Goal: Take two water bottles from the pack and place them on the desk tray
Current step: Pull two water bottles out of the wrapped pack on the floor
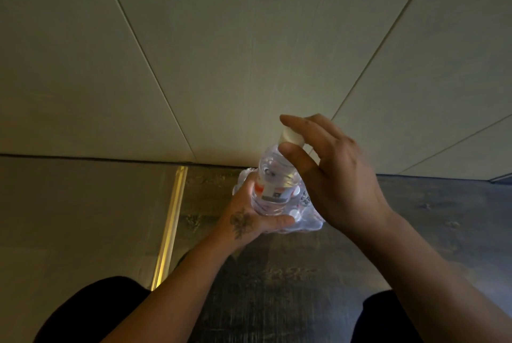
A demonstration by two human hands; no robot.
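A clear water bottle (274, 176) with a white cap and a red-and-white label is held upright over the plastic-wrapped pack (304, 215) on the floor. My left hand (249, 218), with a flower tattoo on its back, wraps the bottle's lower body. My right hand (332, 173) is at the top, its thumb and index finger pinching around the white cap, the other fingers spread. The pack lies crumpled against the wall, mostly hidden behind the bottle and my hands. No desk tray is in view.
A beige panelled wall (221, 51) rises directly behind the pack. Dark wood-look floor (277, 273) runs toward me, with a brass strip (171, 220) and a paler floor area to the left. My dark-clad knees (91, 312) fill the bottom corners.
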